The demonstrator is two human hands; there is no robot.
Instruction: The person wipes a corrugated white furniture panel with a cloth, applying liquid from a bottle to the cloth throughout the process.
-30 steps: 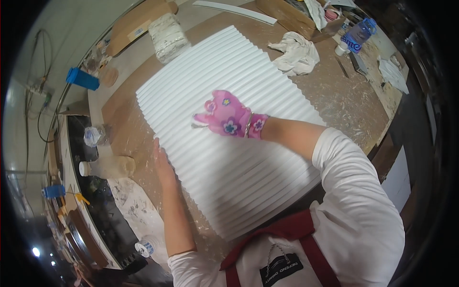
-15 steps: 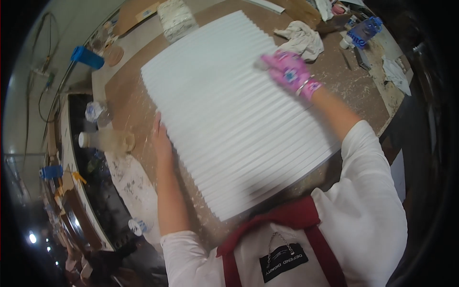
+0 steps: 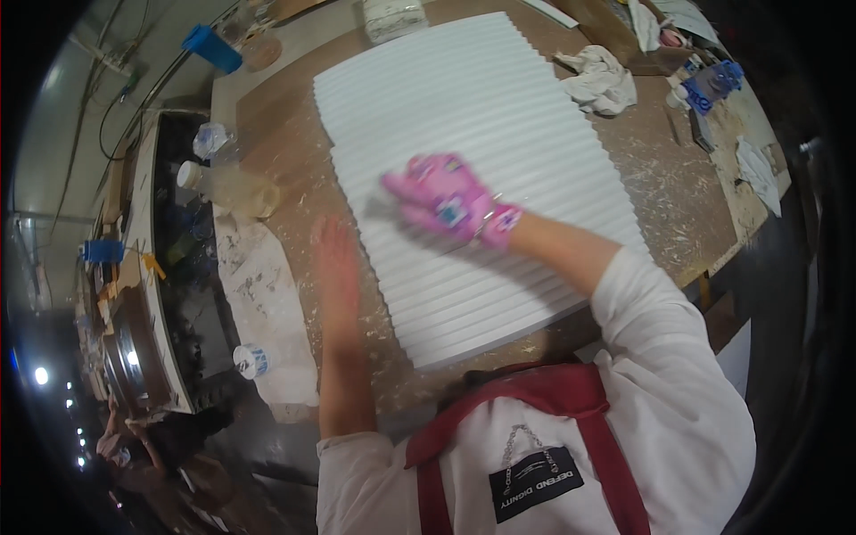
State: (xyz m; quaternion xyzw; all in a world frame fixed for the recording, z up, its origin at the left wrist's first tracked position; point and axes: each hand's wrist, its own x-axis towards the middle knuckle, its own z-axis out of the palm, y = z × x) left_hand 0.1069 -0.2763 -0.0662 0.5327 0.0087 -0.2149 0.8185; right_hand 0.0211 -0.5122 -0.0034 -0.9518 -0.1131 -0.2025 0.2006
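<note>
With the white ribbed panel [image 3: 446, 107] mid-frame, the gloved right hand [image 3: 446, 201], fingers curled, any pinch impossible to tell, should probably follow the ridges lightly; the left hand [image 3: 337, 257], outstretched, finger spread too blurred to tell, could brace the panel's left edge.

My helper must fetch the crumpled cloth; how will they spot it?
Find the big white ribbed panel on the brown tabletop. Just right of its far end, before the cardboard box, lies the crumpled cloth. It is off-white and bunched, nearer the panel than the white scrap farther right.
</note>
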